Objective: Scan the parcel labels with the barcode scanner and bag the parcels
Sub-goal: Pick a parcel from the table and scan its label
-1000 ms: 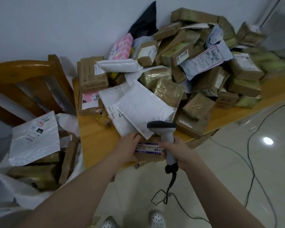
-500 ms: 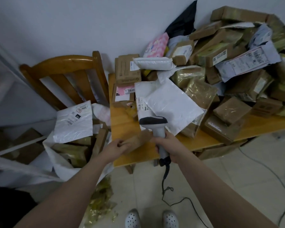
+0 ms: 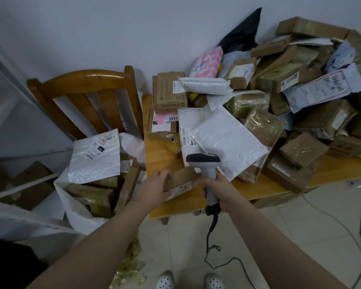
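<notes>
My left hand grips a small brown cardboard parcel by its left end, above the near-left corner of the wooden table. The parcel is tilted, with its white label on the lower side. My right hand holds the grey barcode scanner by its handle, right beside the parcel, with the scanner's head above it. To the left, a large white sack stands open with several parcels inside and a white mailer on top.
A big heap of cardboard boxes and mailers covers the table's right and back. A wooden chair stands behind the sack. The scanner cable trails onto the tiled floor, where other cables lie at right. Shelving is at far left.
The view has swung left. My left hand has turned the small parcel so its label faces down and moved it left, toward the sack. The scanner stays in my right hand.
</notes>
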